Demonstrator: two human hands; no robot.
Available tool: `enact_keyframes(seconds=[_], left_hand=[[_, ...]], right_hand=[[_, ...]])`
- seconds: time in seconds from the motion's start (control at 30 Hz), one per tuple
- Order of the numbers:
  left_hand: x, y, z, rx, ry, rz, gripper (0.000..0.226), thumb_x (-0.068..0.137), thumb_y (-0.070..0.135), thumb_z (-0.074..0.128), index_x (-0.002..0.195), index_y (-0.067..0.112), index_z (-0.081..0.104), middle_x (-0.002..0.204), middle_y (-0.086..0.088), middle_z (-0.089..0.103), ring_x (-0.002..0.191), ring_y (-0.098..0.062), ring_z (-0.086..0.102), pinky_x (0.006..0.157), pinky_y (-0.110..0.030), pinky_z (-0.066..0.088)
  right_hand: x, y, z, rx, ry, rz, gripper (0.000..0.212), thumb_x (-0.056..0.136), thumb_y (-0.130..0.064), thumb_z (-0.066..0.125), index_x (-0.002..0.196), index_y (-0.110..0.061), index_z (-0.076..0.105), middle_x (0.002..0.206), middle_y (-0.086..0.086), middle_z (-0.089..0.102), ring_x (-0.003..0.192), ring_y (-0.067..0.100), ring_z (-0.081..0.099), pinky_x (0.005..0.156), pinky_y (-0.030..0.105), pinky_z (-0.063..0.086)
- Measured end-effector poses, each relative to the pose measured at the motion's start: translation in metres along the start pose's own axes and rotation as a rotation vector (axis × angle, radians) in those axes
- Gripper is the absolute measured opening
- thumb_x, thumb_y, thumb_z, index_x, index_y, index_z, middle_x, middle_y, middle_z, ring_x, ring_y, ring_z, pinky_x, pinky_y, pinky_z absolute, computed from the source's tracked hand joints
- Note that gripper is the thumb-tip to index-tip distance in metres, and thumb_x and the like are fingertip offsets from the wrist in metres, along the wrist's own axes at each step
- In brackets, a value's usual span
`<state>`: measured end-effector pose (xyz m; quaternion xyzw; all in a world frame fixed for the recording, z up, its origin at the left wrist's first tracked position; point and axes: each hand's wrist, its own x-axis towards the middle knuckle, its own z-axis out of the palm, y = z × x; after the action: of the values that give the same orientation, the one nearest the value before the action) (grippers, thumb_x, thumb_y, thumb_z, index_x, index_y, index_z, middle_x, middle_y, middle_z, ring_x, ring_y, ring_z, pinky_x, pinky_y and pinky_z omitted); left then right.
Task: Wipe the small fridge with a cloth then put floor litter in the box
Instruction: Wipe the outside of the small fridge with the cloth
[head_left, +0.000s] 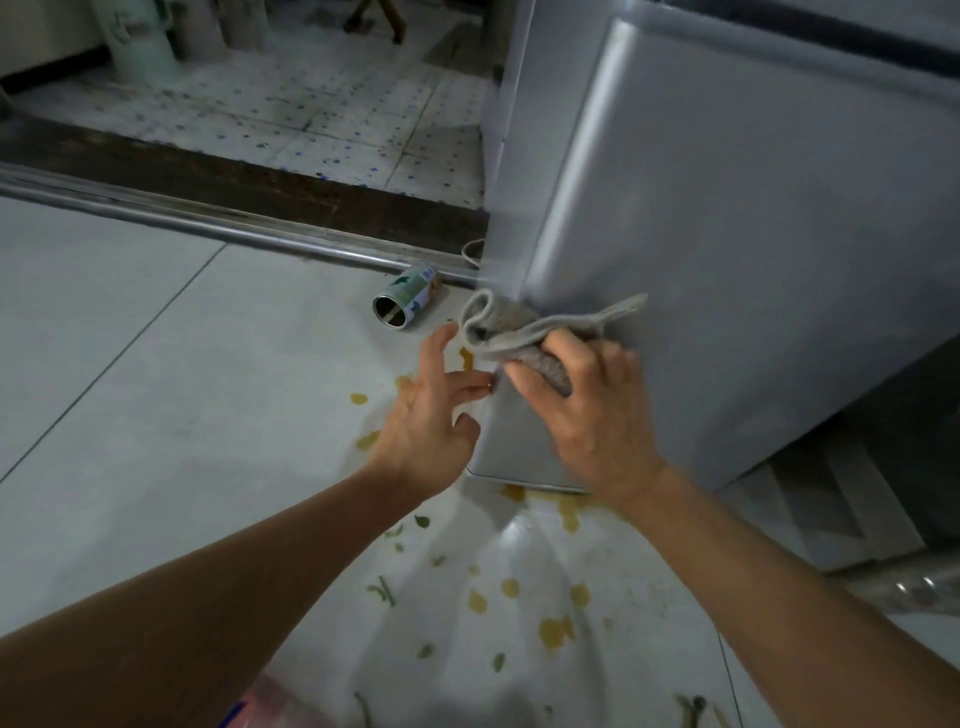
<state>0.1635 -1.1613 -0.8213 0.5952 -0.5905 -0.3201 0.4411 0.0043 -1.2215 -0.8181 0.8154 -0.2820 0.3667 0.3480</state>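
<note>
The small grey fridge (727, 234) fills the right half of the view. My right hand (592, 410) presses a folded grey cloth (524, 332) against the lower front corner of its door. My left hand (431, 415) is beside that corner, fingers spread, fingertips touching the door edge and holding nothing. An empty drink can (408, 304) lies on its side on the floor left of the fridge. Yellow and green scraps of litter (556, 629) are scattered over the white floor tiles below my arms. No box is in view.
A metal door threshold (208, 218) runs across the floor behind the can, with a speckled tiled room beyond. A white cord (470, 252) loops by the fridge's back corner. Something pink (275, 701) sits at the bottom edge.
</note>
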Motion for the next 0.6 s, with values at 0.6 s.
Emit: enact_keyframes(seconds=[0.6], left_hand=[[0.012,-0.017,0.000,-0.446,-0.012,-0.404,0.065,0.083,-0.018,0.033,0.138,0.016,0.025,0.096,0.006,0.069,0.094,-0.005,0.066,0.068,-0.008,0.047]], right_hand=[[0.029,-0.012,0.000,-0.222,0.013,-0.008,0.024,0.091,-0.020,0.058,0.111,-0.024,0.069,0.122,-0.004,0.036,0.095,0.024,0.038,0.072,0.035,0.031]])
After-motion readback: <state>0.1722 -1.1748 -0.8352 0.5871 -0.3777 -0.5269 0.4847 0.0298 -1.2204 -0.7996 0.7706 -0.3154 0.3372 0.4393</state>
